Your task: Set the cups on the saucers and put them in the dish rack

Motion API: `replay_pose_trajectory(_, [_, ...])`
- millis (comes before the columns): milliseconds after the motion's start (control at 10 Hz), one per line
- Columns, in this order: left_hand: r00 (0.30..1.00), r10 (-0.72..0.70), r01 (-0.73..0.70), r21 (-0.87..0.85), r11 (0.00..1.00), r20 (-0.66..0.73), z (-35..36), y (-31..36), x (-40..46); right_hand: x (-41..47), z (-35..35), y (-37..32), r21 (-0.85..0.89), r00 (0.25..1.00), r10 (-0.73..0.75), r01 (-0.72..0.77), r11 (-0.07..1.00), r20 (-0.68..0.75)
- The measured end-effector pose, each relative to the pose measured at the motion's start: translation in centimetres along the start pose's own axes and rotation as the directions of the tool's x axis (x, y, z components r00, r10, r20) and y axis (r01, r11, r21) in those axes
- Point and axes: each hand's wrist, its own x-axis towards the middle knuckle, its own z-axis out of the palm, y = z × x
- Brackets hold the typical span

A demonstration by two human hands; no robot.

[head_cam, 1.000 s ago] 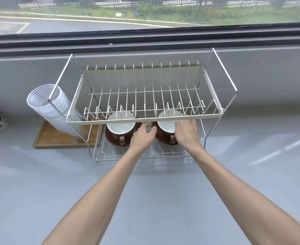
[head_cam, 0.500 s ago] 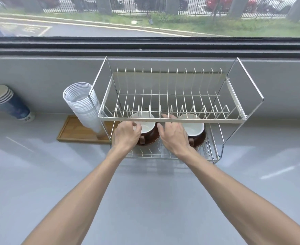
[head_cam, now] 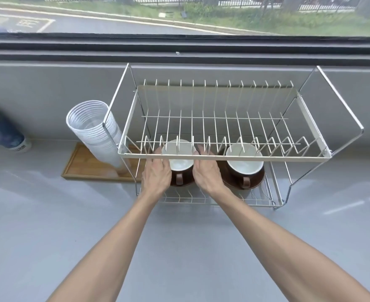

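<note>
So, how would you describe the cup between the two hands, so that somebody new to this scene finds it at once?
Find the wire dish rack below the window and look at its lower shelf, under the empty upper tier. Two brown cups with white insides stand there on brown saucers. It is the left cup, flanked by the left hand and right hand; the right cup stands untouched.

Legible text: none. Painted markings (head_cam: 27,23), resembling characters inside a white-lined box, are seen on the road (head_cam: 92,23) beyond the window, too blurred and foreshortened to be read. A small line of print (head_cam: 18,147) is carried near the base of the blue paper cups (head_cam: 3,131) at far left; it cannot be made out. No labels, brands or numbers are found elsewhere.
</note>
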Motion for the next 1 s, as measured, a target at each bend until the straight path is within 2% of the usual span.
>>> replay_pose_trajectory(200, [1.0, -0.012, 0.012, -0.053, 0.999, -0.001, 0.3, -0.6, 0.1, 0.1, 0.3, 0.1, 0.091, 0.994, 0.108, -0.108, 0.99, 0.014])
replay_pose_trajectory(400, [0.997, -0.081, 0.08, -0.039, 0.996, -0.01, 1.0, -0.8, 0.0, -0.3, 0.0, 0.1, 0.13, 0.991, 0.13, -0.135, 0.982, 0.043])
replay_pose_trajectory(600, [0.998, -0.066, 0.067, -0.023, 0.997, 0.022, 0.7, -0.6, -0.8, -1.0, -0.7, 0.3, 0.124, 0.993, 0.106, -0.111, 0.986, 0.047])
replay_pose_trajectory(700, [0.996, -0.06, 0.057, 0.036, 0.998, 0.064, 0.1, -0.5, -1.0, -1.3, -1.2, 0.3, 0.03, 0.984, 0.152, -0.156, 0.987, 0.097])
replay_pose_trajectory(800, [0.979, -0.025, -0.003, 0.137, 0.991, 0.204, -1.4, -0.3, -1.1, -1.6, -2.3, -0.1, -0.12, 0.973, 0.168, -0.15, 0.981, 0.158])
replay_pose_trajectory(900, [0.924, -0.037, -0.099, 0.33, 0.939, 0.38, -3.2, 0.1, -1.5, -2.4, -3.7, -0.7, -0.257, 0.962, 0.168, -0.11, 0.96, 0.217])
replay_pose_trajectory(1000, [0.869, -0.077, -0.184, 0.464, 0.866, 0.489, -5.0, 1.1, -2.3, -3.0, -5.2, -1.7, -0.393, 0.936, 0.213, -0.09, 0.915, 0.281])
